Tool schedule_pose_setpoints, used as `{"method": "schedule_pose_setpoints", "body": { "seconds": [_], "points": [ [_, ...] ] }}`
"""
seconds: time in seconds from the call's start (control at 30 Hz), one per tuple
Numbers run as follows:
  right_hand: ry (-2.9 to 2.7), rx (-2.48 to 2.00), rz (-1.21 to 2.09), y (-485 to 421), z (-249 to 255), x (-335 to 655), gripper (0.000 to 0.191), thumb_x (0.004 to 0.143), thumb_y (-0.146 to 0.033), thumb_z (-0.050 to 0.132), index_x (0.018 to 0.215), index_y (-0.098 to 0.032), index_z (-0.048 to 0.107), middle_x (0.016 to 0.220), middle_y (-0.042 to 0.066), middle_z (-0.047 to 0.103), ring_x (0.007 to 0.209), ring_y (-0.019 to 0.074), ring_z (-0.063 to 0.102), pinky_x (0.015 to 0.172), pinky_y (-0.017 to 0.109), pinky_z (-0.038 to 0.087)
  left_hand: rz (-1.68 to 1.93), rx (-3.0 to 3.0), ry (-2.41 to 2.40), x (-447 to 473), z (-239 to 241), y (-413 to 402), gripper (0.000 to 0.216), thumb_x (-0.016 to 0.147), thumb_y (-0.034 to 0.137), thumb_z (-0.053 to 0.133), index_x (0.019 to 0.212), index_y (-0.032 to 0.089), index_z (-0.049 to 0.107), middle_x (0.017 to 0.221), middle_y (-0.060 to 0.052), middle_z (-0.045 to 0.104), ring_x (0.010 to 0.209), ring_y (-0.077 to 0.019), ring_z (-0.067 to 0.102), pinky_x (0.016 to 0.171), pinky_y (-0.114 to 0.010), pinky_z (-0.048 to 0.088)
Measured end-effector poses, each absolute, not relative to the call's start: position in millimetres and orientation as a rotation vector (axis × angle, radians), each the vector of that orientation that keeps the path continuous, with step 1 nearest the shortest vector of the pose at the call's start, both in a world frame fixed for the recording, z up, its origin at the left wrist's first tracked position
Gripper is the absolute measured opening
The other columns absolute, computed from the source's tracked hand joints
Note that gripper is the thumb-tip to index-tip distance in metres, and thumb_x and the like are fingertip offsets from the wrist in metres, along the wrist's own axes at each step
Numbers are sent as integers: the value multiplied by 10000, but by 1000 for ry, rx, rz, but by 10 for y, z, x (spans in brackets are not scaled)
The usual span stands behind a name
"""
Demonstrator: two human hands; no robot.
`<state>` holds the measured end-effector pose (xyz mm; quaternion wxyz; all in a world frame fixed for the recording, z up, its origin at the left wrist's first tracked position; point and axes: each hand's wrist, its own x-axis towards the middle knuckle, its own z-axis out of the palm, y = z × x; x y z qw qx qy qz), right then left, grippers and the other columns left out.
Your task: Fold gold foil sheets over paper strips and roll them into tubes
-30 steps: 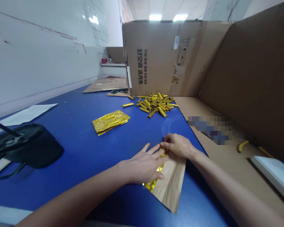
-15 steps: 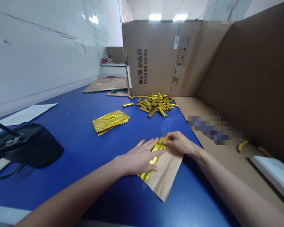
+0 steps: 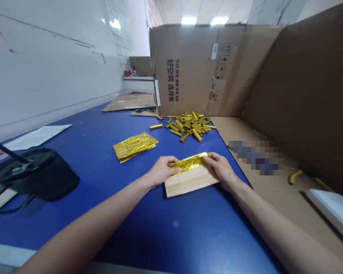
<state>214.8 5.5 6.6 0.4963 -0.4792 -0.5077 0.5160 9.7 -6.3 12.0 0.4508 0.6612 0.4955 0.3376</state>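
Observation:
A brown paper sheet (image 3: 190, 182) lies on the blue table (image 3: 103, 179) in front of me, with a crinkled gold foil strip (image 3: 188, 163) along its far edge. My left hand (image 3: 160, 171) pinches the left end of the foil and paper, fingers curled. The right end is gripped by my right hand (image 3: 220, 166). Both hands are closed on the sheet's ends, holding it crosswise.
A stack of gold foil sheets (image 3: 135, 146) lies further left. A pile of small gold rolls (image 3: 188, 125) sits by a big cardboard box (image 3: 200, 68). A black cup with straw (image 3: 34, 173) stands at left. Flat cardboard (image 3: 263, 179) covers the right side.
The paper and foil were turned from lying lengthwise away from me to lying crosswise. My left hand went from flat on the foil to pinching its left end.

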Motion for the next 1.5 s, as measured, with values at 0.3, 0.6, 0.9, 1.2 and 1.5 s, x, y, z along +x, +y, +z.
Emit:
{"method": "schedule_pose_setpoints", "body": {
  "seconds": [0.3,0.6,0.9,1.2,1.5],
  "points": [
    [-1281,-1181,1273,43,62,2140,347,562,-489,639,530,-167,515,457,-40,510,397,87,419,413,215,306,776,1525,1129,108,144,-88,226,613,292,618,769,134,576,692,9,603,611,-115,532,586,-223,380],
    [-1334,-1191,1204,30,7,2141,320,588,-449,636,529,-163,504,439,-68,445,386,62,344,401,203,249,849,1519,1173,55,102,-34,284,677,411,547,677,127,551,597,16,554,531,-96,469,523,-207,337],
    [-1348,-1198,1125,49,-15,2143,347,603,-467,615,512,-167,467,438,-72,405,399,58,314,400,201,229,997,1408,1251,34,84,28,293,571,394,637,642,128,534,588,0,577,528,-111,498,518,-220,358],
    [-1374,-1212,1095,11,35,2103,386,555,-522,618,503,-159,496,434,-61,428,396,61,327,382,200,236,1034,1374,1280,26,63,41,303,577,425,605,592,137,509,533,28,529,478,-86,442,485,-199,311],
    [-1369,-1239,1020,15,14,2105,370,567,-501,617,508,-155,498,431,-57,418,401,66,329,379,200,234,1073,1346,1279,27,61,55,329,568,443,617,581,138,496,511,30,524,459,-85,440,468,-194,302]
  ]
}}
